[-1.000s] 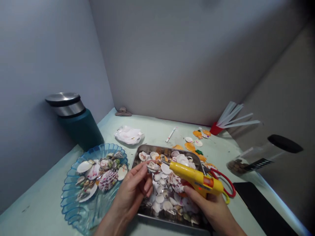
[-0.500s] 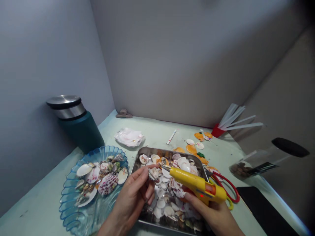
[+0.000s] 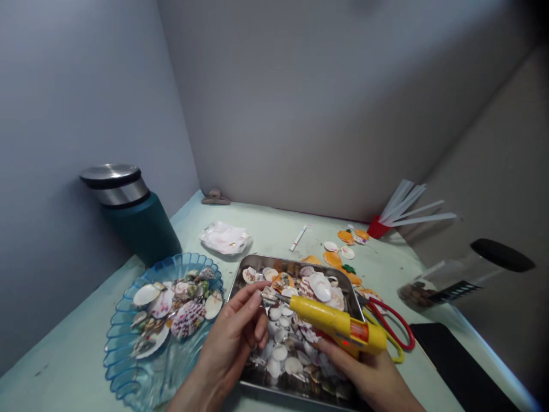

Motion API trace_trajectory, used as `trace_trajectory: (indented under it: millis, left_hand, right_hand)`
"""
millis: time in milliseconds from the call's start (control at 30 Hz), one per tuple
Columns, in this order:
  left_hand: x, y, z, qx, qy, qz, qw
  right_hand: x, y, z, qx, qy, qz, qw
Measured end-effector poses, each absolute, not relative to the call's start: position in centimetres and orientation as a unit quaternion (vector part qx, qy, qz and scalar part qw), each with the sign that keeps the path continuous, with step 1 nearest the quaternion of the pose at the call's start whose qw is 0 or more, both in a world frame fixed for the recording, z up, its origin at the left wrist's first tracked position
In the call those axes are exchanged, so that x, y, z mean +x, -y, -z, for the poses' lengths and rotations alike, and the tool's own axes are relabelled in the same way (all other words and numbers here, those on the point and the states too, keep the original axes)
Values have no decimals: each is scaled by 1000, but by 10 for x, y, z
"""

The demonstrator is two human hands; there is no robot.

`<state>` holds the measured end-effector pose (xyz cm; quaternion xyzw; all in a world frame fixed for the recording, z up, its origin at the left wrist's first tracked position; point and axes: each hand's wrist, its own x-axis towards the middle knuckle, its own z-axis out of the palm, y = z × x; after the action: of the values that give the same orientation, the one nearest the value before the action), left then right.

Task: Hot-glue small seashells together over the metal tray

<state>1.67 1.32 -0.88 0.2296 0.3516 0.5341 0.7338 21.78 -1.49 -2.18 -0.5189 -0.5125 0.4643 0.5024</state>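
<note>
My left hand (image 3: 234, 343) pinches a small seashell (image 3: 266, 294) between thumb and fingers, above the steel tray (image 3: 244, 273) heaped with shells. A yellow glue gun (image 3: 337, 325) is gripped in my right hand (image 3: 364, 372), and its metal nozzle touches the held shell. To the left stands a blue glass plate (image 3: 124, 366) carrying several larger shells.
A teal flask (image 3: 132, 220) with a steel lid stands at the left wall. Red-handled scissors (image 3: 392, 329) lie right of the tray, with orange shells (image 3: 338, 260) behind. Glue sticks in a red holder (image 3: 407, 209), a clear jar (image 3: 458, 274), crumpled plastic (image 3: 225, 237) and a black pad (image 3: 454, 366) are around.
The glue gun has shifted left and its nozzle has closed in on the shell in my left hand. The left hand stayed over the tray.
</note>
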Motion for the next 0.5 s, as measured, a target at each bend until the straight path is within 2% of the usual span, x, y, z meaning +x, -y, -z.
trace_trajectory:
  millis: [133, 500]
  left_hand:
    - [17, -13, 9, 228, -349, -544, 728]
    - [17, -13, 7, 231, -355, -541, 727]
  right_hand:
    - [218, 15, 22, -516, 467, -508, 508]
    - [217, 16, 18, -520, 453, -529, 494]
